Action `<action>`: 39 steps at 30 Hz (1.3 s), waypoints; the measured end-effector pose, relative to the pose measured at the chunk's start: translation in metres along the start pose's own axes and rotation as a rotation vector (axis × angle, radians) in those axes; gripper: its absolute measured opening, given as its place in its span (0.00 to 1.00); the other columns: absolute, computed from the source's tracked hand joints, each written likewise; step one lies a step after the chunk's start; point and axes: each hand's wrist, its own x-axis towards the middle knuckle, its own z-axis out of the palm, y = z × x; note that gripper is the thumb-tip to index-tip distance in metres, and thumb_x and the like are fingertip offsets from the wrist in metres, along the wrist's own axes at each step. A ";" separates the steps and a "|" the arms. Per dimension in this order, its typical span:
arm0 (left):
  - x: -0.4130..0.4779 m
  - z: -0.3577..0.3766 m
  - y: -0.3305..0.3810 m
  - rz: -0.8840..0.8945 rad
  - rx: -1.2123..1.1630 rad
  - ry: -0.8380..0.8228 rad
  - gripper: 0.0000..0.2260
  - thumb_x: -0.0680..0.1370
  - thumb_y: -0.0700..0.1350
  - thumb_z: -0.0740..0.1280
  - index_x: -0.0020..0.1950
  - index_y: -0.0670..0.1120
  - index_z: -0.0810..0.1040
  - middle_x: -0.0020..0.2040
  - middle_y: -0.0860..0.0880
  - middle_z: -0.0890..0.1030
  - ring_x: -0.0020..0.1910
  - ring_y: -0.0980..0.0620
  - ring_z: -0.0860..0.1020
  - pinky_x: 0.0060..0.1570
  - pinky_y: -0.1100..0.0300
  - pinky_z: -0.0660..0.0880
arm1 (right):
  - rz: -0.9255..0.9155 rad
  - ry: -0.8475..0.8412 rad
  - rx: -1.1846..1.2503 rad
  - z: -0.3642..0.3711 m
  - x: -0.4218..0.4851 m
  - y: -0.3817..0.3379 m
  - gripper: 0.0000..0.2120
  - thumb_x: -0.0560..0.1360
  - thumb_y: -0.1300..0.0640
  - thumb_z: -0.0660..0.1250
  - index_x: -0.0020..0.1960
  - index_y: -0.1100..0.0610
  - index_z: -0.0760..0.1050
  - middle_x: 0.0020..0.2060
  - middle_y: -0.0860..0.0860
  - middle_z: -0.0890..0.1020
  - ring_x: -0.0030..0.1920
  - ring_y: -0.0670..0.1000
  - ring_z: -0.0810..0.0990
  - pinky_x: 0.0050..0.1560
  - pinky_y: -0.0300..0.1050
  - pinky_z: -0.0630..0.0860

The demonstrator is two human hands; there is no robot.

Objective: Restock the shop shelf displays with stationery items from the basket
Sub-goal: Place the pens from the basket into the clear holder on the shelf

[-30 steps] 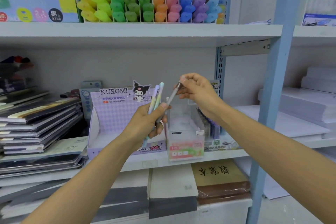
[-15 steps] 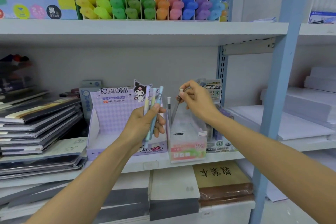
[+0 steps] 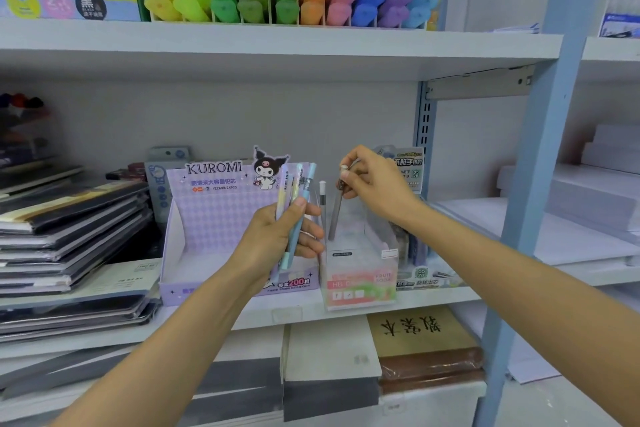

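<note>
Kuromi box (image 3: 214, 218) beside clear box (image 3: 360, 274)

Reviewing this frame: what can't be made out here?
Head view only.
Outside the frame: basket.
Hidden in the grip of the left hand: how many pastel tubes.
Covered by the right hand: top of the grey tube.
Blurred: whether its tip touches the clear box floor; the box label text.

The right hand (image 3: 374, 184) has carried the grey tube (image 3: 335, 215) away from the left hand (image 3: 277, 236) and its bundle (image 3: 294, 191). The tube's lower end now sits inside the clear box (image 3: 360, 274), centre-frame.
</note>
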 end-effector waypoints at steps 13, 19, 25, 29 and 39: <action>-0.004 0.002 0.005 0.015 0.018 -0.017 0.15 0.82 0.50 0.59 0.52 0.41 0.80 0.36 0.46 0.83 0.30 0.49 0.81 0.32 0.61 0.79 | -0.084 0.049 -0.258 0.005 -0.001 -0.002 0.02 0.76 0.63 0.67 0.49 0.61 0.78 0.42 0.54 0.82 0.41 0.52 0.81 0.49 0.54 0.79; -0.009 0.006 0.012 0.023 0.030 -0.022 0.15 0.82 0.50 0.59 0.53 0.41 0.80 0.36 0.45 0.83 0.30 0.49 0.81 0.32 0.60 0.79 | -0.064 0.014 -0.302 -0.001 -0.006 -0.015 0.09 0.77 0.59 0.68 0.54 0.60 0.82 0.44 0.52 0.81 0.43 0.49 0.77 0.50 0.44 0.75; -0.014 0.014 0.018 0.044 0.050 -0.038 0.15 0.82 0.50 0.59 0.53 0.41 0.79 0.36 0.45 0.83 0.31 0.48 0.81 0.31 0.61 0.78 | 0.108 -0.137 0.441 -0.010 -0.019 -0.037 0.11 0.79 0.58 0.66 0.57 0.62 0.77 0.44 0.54 0.83 0.40 0.46 0.81 0.36 0.37 0.75; -0.016 0.019 0.024 0.065 0.035 -0.028 0.14 0.82 0.49 0.59 0.52 0.43 0.80 0.37 0.44 0.84 0.32 0.48 0.82 0.33 0.60 0.80 | 0.057 -0.133 0.498 -0.011 -0.022 -0.042 0.07 0.79 0.62 0.65 0.53 0.64 0.77 0.38 0.52 0.81 0.37 0.46 0.81 0.36 0.36 0.76; -0.016 0.008 0.023 -0.006 0.039 0.080 0.13 0.83 0.51 0.58 0.58 0.46 0.78 0.28 0.52 0.60 0.23 0.55 0.57 0.21 0.64 0.56 | 0.110 0.189 0.269 -0.042 -0.012 -0.024 0.08 0.81 0.61 0.61 0.54 0.65 0.74 0.41 0.57 0.80 0.37 0.51 0.80 0.40 0.44 0.79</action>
